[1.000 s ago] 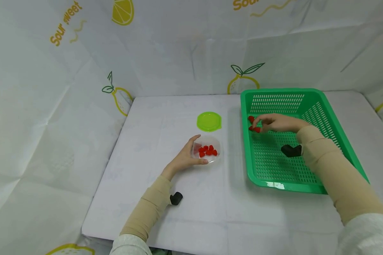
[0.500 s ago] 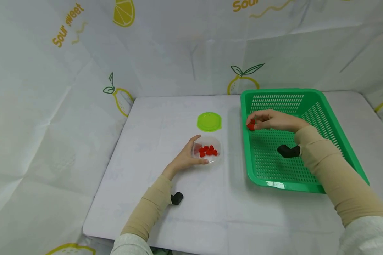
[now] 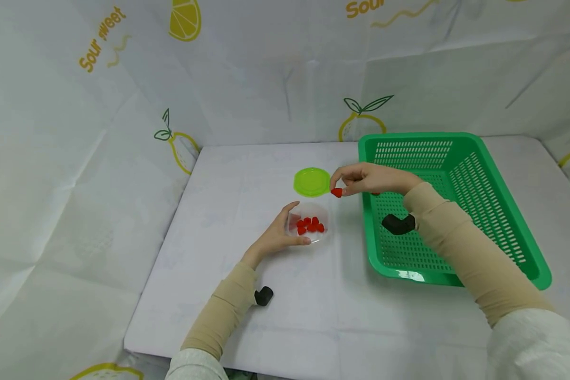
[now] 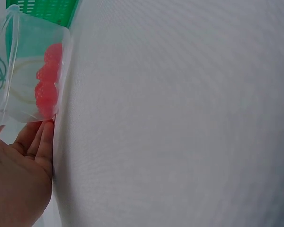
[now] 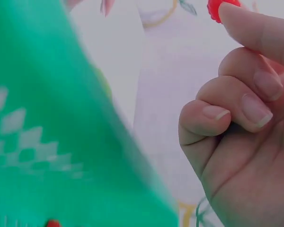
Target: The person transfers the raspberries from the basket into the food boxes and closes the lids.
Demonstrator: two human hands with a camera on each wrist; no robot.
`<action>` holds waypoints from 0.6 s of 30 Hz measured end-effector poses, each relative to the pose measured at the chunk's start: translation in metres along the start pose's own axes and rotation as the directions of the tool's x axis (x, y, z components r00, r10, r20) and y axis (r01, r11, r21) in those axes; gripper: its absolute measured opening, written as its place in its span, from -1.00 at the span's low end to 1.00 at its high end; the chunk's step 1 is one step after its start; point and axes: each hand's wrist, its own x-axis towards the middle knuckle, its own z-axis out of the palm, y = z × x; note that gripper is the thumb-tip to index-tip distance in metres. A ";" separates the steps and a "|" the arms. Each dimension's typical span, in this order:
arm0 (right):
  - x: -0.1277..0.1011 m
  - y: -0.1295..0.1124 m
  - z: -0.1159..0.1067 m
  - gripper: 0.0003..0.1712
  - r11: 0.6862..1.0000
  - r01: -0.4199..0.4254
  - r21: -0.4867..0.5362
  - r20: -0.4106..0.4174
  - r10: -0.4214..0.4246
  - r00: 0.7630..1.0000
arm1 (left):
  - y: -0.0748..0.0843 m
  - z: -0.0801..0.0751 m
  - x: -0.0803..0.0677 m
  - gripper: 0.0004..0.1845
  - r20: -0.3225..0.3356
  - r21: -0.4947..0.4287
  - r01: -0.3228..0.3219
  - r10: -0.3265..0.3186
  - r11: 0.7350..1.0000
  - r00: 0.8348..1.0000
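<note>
My left hand (image 3: 272, 236) holds a clear plastic cup (image 3: 309, 208) on the table, thumb on the near side and fingers on the far side. Several red raspberries (image 4: 46, 92) lie on the bottom of the cup. Between the thumb and forefinger of my right hand (image 3: 371, 178) is one more raspberry (image 3: 336, 192), held up just left of the green basket, beside the lime-green lid (image 3: 311, 182). In the right wrist view the other fingers are curled toward the palm, and the pinched raspberry (image 5: 217, 10) is cut off by the top edge.
The green slotted basket (image 3: 368, 232) stands on the right half of the white-covered table (image 3: 218, 211). A red raspberry (image 3: 375, 193) shows inside at its left wall, partly covered by my right hand. A lemon-print sheet (image 3: 266, 74) hangs behind.
My right hand has picked a raspberry from the basket's left side and carried it left over the rim toward the lid. The left hand and cup have stayed put.
</note>
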 end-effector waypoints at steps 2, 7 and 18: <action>0.009 -0.005 0.005 -0.76 1.000 0.027 -0.016 0.029 -0.027 0.999 | 0.000 0.000 0.000 0.05 -0.002 -0.006 -0.003 0.003 1.000 1.000; 0.030 -0.013 0.019 -0.74 0.997 0.052 -0.058 0.104 -0.046 0.993 | 0.000 -0.001 0.000 0.05 0.008 -0.012 -0.019 0.019 1.000 1.000; 0.065 -0.016 0.050 -0.71 0.991 0.026 -0.132 0.230 0.006 0.973 | 0.002 -0.005 -0.001 0.06 0.026 0.008 -0.080 0.080 0.997 0.996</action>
